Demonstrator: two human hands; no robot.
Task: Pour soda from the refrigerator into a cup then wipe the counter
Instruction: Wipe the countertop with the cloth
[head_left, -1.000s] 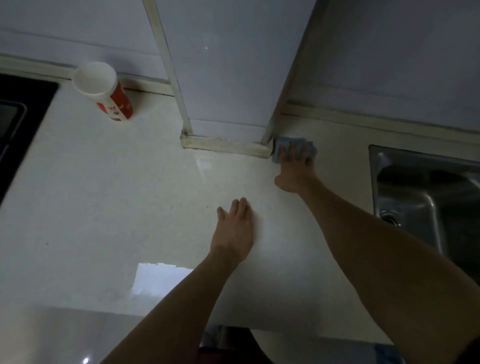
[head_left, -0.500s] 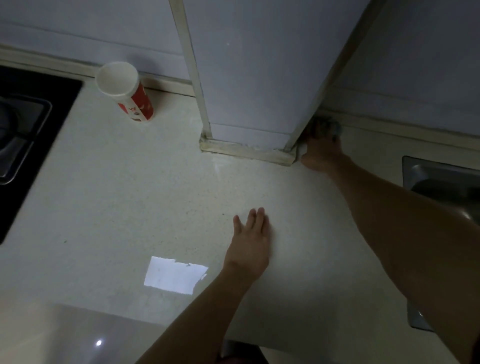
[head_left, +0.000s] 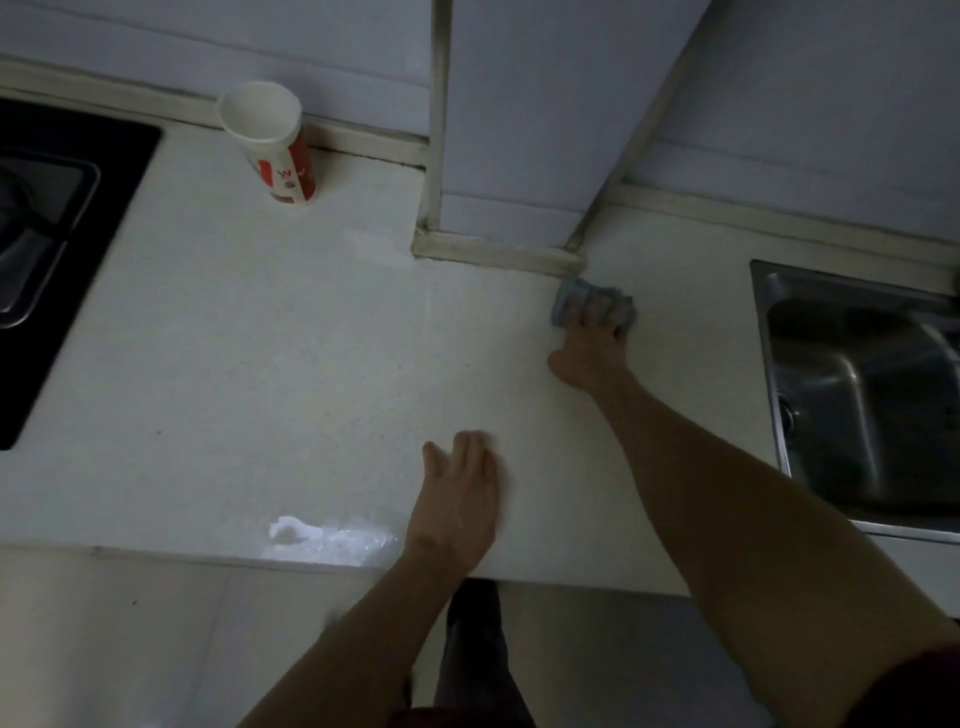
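Back out of the corner beside the wall column comes the blue cloth (head_left: 571, 293), which half a second ago was tucked in against the wall there; it now lies on the table (head_left: 260, 364) just in front of the column's (head_left: 519, 130) right base corner. The right hand (head_left: 589, 348) lies on top of it, its fingers (head_left: 592, 312) a little apart across the cloth and pressing it flat to the surface. The left hand (head_left: 457, 499) rests flat near the front edge, fingers straight and close together, holding nothing.

Wiping looks to be in hand, so the task is probably in its last part. A wet sheen (head_left: 332, 538) shows at the front edge left of the resting hand, and the broad stretch toward the stove (head_left: 52, 249) may still need a pass. The cup (head_left: 275, 145) stands upright by the back wall, well apart from both hands; whether it holds soda cannot be told, and no bottle shows. The sink (head_left: 857, 395) lies to the right.
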